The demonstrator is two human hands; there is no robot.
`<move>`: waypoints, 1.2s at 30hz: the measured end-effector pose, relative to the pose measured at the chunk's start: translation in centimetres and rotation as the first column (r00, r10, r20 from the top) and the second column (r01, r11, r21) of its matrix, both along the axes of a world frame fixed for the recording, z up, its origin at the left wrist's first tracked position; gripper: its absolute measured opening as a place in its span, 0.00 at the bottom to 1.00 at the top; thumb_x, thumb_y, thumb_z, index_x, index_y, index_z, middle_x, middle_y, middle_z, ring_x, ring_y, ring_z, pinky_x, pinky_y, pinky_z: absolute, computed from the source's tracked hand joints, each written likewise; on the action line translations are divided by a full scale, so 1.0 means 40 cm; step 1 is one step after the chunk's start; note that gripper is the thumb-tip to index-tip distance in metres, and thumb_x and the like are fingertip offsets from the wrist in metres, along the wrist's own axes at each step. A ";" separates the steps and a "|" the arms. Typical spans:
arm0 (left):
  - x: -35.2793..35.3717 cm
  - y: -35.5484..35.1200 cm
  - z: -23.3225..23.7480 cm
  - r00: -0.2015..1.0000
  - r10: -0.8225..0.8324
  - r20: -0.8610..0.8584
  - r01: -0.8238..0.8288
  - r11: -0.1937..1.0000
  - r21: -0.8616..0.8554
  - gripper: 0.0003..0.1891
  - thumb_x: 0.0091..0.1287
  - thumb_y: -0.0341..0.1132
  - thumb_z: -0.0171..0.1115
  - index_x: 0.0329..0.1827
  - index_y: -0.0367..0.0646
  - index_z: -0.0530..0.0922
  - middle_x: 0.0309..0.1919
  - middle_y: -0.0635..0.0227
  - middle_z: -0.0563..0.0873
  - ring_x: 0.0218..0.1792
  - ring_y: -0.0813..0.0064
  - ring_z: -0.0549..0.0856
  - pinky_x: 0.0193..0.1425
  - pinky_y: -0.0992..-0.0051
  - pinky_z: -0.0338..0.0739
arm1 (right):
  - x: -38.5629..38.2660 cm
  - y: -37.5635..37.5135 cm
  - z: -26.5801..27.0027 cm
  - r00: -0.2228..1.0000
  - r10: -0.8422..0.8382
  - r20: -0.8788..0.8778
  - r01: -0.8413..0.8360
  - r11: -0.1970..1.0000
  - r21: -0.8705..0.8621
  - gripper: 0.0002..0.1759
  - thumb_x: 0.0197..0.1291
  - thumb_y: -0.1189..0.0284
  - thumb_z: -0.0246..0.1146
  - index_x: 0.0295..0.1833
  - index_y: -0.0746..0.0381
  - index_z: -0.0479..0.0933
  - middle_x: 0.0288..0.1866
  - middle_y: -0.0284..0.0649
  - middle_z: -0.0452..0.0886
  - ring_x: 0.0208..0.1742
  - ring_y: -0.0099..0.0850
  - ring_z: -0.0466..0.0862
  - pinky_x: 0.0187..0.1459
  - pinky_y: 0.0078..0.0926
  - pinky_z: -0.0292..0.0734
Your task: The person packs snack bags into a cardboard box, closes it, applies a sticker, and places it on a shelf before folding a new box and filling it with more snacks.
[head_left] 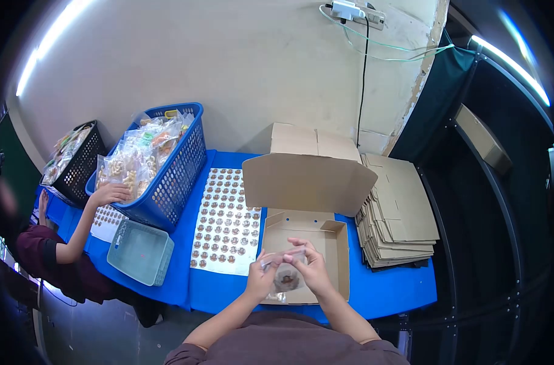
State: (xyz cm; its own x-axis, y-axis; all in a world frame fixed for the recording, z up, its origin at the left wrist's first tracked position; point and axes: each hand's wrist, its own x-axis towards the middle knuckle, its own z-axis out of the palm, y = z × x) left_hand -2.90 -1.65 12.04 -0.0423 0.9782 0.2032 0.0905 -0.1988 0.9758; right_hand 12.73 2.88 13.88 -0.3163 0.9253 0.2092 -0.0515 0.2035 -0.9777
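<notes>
Both my hands hold a small clear plastic bag (pixel 287 280) between them, above an open cardboard box (pixel 341 252). A dark brown round shape shows in the bag; I cannot make out exactly what it is. My left hand (pixel 261 281) pinches the bag's left upper side. My right hand (pixel 311 267) grips its upper right edge with thumb and fingers. Some clear, shiny plastic (pixel 277 297) lies at the box's near left corner, partly hidden. The box's lid (pixel 307 182) stands raised behind. Left of the box lies a white sheet of round brown stickers (pixel 225 222).
A blue basket (pixel 183 161) of filled clear bags stands at the back left, with a co-worker's hand (pixel 111 193) on it. Nearby are a grey-green tray (pixel 140 252) and a black basket (pixel 79 176). Flattened cardboard boxes (pixel 401 201) are stacked right.
</notes>
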 end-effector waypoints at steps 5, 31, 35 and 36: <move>-0.047 0.009 0.010 0.966 -0.223 0.131 0.231 0.972 -0.051 0.23 0.78 0.47 0.42 0.59 0.41 0.79 0.51 0.61 0.86 0.56 0.71 0.81 0.73 0.60 0.59 | 0.024 0.010 0.023 0.975 0.173 -0.140 -0.203 0.950 -0.236 0.13 0.69 0.68 0.59 0.46 0.65 0.84 0.57 0.43 0.80 0.61 0.32 0.76 0.64 0.32 0.67; 0.011 -0.014 -0.054 0.898 -0.228 0.376 0.317 0.928 -0.196 0.26 0.70 0.30 0.62 0.68 0.39 0.63 0.51 0.65 0.78 0.51 0.79 0.80 0.54 0.77 0.77 | -0.014 -0.023 -0.047 0.964 -0.055 -0.260 -0.042 0.934 -0.355 0.20 0.69 0.70 0.60 0.63 0.64 0.70 0.50 0.41 0.83 0.49 0.26 0.82 0.55 0.26 0.76; 0.024 -0.039 -0.113 0.889 -0.352 0.293 0.419 0.883 -0.210 0.33 0.65 0.26 0.66 0.70 0.38 0.58 0.54 0.62 0.77 0.56 0.76 0.78 0.59 0.73 0.76 | 0.011 0.005 -0.072 0.933 -0.185 -0.310 0.056 0.922 -0.383 0.14 0.65 0.71 0.64 0.54 0.65 0.76 0.47 0.42 0.85 0.49 0.28 0.83 0.53 0.27 0.77; 0.020 -0.041 -0.091 0.891 -0.348 0.291 0.414 0.886 -0.207 0.33 0.65 0.26 0.66 0.70 0.38 0.58 0.54 0.62 0.77 0.56 0.76 0.78 0.59 0.73 0.76 | 0.017 0.010 -0.082 0.938 -0.201 -0.283 0.079 0.918 -0.389 0.13 0.65 0.70 0.65 0.51 0.66 0.78 0.45 0.43 0.85 0.49 0.29 0.83 0.51 0.25 0.77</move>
State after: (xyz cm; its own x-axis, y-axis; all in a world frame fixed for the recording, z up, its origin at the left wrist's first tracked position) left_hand -2.09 -3.28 8.39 0.3293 0.9439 -0.0255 -0.1833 0.0904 0.9789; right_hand 13.41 3.28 10.60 -0.1528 0.9844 -0.0875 -0.3625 -0.1382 -0.9217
